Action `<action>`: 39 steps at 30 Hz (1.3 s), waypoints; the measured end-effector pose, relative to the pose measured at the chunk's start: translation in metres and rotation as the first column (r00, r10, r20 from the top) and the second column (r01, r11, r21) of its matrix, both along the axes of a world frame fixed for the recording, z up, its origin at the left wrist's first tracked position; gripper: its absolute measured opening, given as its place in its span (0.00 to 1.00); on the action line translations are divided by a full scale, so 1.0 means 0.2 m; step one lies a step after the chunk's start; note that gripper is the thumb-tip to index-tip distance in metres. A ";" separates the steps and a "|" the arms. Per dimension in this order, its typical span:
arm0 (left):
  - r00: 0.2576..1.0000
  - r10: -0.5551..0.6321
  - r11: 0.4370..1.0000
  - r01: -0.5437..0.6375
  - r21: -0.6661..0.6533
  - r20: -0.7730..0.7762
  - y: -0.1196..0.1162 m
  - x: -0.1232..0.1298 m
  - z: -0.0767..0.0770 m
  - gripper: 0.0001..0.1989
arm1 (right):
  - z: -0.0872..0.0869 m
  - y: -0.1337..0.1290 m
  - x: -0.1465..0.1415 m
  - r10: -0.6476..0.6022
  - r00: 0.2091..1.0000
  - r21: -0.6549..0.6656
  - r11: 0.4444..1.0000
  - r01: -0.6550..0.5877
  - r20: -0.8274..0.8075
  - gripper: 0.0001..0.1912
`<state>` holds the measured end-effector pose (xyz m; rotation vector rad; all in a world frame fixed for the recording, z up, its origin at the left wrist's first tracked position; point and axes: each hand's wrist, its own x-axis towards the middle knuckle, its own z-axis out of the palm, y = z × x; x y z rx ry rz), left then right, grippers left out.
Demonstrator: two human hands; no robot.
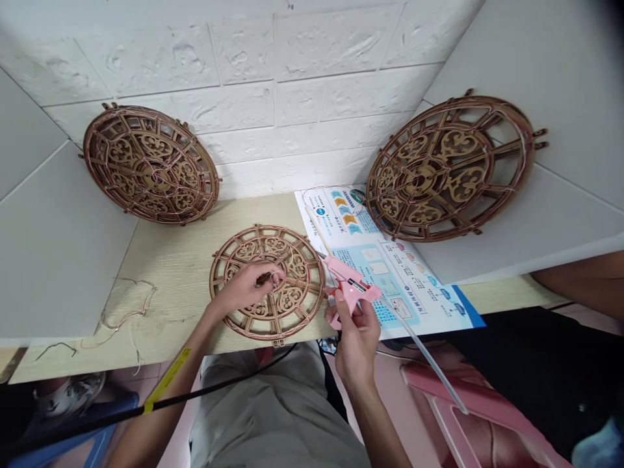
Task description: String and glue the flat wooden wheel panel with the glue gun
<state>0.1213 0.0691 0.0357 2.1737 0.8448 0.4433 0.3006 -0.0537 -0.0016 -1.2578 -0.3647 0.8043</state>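
Note:
A round brown openwork frame (292, 300) lies flat on the pale wooden table (182, 250). Over its centre is my left hand (260, 283), its thumb and fingers pinched on a thin wire (273, 278). My right hand (358, 328) grips a pink glue gun (350, 286) by the handle, just right of the frame. The gun's nozzle points up and left, near the frame's right rim. A long clear glue stick (424, 354) sticks out of the back of the gun.
Stacked round frames lean at the left (151, 166) and right (451, 169). A printed sheet (414, 286) lies under the gun. Loose wires (129, 315) lie at the left. A black cable (219, 383) crosses my left forearm. A person's arm (585, 283) shows at far right.

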 end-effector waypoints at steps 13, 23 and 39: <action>0.996 0.074 0.991 -0.069 0.117 -0.040 -0.14 -0.12 0.03 0.14 | 0.01 0.00 0.00 -0.005 1.000 -0.004 1.000 0.005 0.006 0.21; 0.976 0.216 0.966 -0.214 0.143 0.004 -0.24 -0.11 0.02 0.15 | -0.01 0.00 -0.01 0.024 0.999 -0.027 0.999 -0.023 0.036 0.24; 0.906 0.421 0.883 -0.418 0.215 0.035 -0.25 -0.07 -0.06 0.14 | -0.08 -0.03 -0.03 0.116 0.928 -0.167 0.984 -0.059 0.355 0.25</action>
